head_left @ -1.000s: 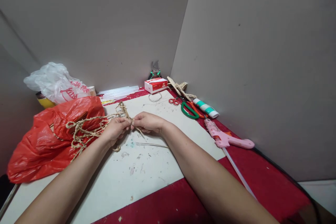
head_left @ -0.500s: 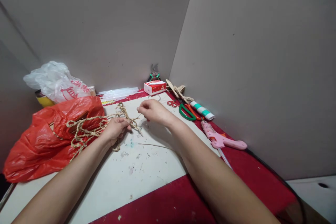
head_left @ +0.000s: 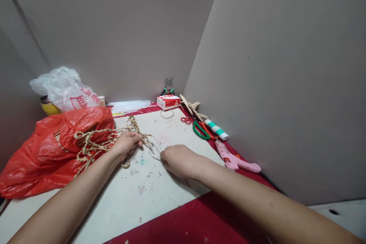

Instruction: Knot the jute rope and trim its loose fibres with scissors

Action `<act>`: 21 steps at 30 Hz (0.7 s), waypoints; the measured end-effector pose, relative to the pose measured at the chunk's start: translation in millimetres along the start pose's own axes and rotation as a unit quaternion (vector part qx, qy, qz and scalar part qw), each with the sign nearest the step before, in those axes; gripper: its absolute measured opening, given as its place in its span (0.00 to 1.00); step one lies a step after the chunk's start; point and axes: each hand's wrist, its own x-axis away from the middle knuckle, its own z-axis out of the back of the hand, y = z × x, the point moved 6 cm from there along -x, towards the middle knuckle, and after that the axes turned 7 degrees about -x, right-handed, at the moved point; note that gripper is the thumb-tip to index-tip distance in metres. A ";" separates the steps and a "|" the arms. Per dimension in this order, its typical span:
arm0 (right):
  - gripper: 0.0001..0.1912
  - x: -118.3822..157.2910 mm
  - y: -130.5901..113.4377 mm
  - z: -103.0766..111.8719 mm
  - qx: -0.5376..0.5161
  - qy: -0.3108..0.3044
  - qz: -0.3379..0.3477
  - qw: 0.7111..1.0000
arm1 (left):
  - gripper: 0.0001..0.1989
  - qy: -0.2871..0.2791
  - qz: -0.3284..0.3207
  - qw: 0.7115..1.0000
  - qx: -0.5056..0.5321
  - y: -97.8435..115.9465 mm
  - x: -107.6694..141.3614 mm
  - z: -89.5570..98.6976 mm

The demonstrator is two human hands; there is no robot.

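Note:
My left hand (head_left: 127, 145) is closed on a braided straw cord (head_left: 94, 142), whose loops trail left over the red plastic bag. Beyond its fingertips, a twisted end of the cord and loose strands stick out to the right. My right hand (head_left: 178, 161) is closed, low over the white board (head_left: 154, 202), to the right of the left hand. A thin strand (head_left: 155, 157) runs from its fingertips toward the cord; its far end is hard to make out.
Red bag (head_left: 31, 160) and clear plastic bag (head_left: 65, 91) lie left. Behind are glue sticks (head_left: 128, 105), a red-white box (head_left: 168, 102) and pruners (head_left: 168, 87). Along the right wall lie green-handled scissors (head_left: 201, 130), a striped roll (head_left: 217, 129) and a pink glue gun (head_left: 236, 161).
My right hand has moved down and to the right, away from the left hand, and is now at the thin strand. My left hand still holds the cord. The view has shifted slightly.

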 end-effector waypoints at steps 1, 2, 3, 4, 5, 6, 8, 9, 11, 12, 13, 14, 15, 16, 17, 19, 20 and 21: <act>0.08 1.1 2.1 -1.3 -0.020 0.013 0.007 1.000 | 0.12 0.002 0.000 1.000 0.001 -0.6 -0.1 0.5; 0.07 2.5 3.5 0.0 -0.057 0.027 0.018 0.998 | 0.12 0.004 0.000 1.000 0.001 -1.0 0.0 0.8; 0.06 3.7 4.4 1.8 -0.118 0.030 0.031 0.992 | 0.12 0.007 -0.001 1.000 0.001 -1.3 0.2 1.1; 0.05 4.6 4.5 3.0 -0.199 0.015 0.041 0.979 | 0.12 0.009 -0.002 1.000 0.003 -1.3 0.5 1.3; 0.03 5.0 3.3 3.9 -0.289 -0.007 0.050 0.956 | 0.12 0.008 -0.003 1.000 0.003 -1.4 1.0 1.2; 0.02 4.5 1.2 4.5 -0.378 -0.032 0.054 0.924 | 0.12 0.008 -0.005 1.000 0.004 -1.4 1.5 1.1; 0.02 0.3 -4.4 5.4 -0.509 -0.057 0.053 0.857 | 0.11 0.010 -0.009 1.000 0.009 -1.2 2.4 1.2; 0.03 -3.8 -7.0 5.6 -0.545 -0.053 0.053 0.835 | 0.11 0.012 -0.010 1.000 0.012 -1.1 2.7 1.5; 0.05 -14.9 -10.5 3.3 -0.570 -0.028 0.048 0.820 | 0.10 0.016 -0.014 1.000 0.018 -0.8 3.0 2.2; 0.04 -21.4 -11.1 1.3 -0.567 -0.009 0.046 0.822 | 0.10 0.017 -0.015 1.000 0.022 -0.7 2.9 2.5; 0.03 -27.9 -10.3 -0.5 -0.553 0.018 0.041 0.832 | 0.09 0.017 -0.015 0.999 0.024 -0.7 2.7 2.7; 0.02 -33.7 -7.3 -0.3 -0.528 0.065 0.035 0.846 | 0.09 0.017 -0.015 0.999 0.027 -0.7 2.4 2.9; 0.02 -38.2 -3.6 1.4 -0.490 0.121 0.032 0.863 | 0.08 0.016 -0.014 0.999 0.030 -0.8 2.1 3.0; 0.03 -41.4 -0.4 3.1 -0.447 0.169 0.030 0.878 | 0.08 0.014 -0.013 0.999 0.033 -1.0 1.8 3.0; 0.05 -43.3 2.5 4.7 -0.404 0.209 0.029 0.890 | 0.08 0.012 -0.012 0.999 0.036 -1.3 1.4 2.8; 0.06 -44.7 7.7 6.5 -0.342 0.257 0.022 0.904 | 0.07 0.007 -0.010 0.999 0.041 -1.8 1.0 2.4; 0.07 -44.5 10.2 6.9 -0.326 0.269 0.014 0.906 | 0.08 0.004 -0.009 0.999 0.043 -2.0 1.0 2.2; 0.07 -43.8 12.5 7.2 -0.318 0.275 0.007 0.907 | 0.08 0.003 -0.007 0.999 0.044 -2.1 1.1 2.0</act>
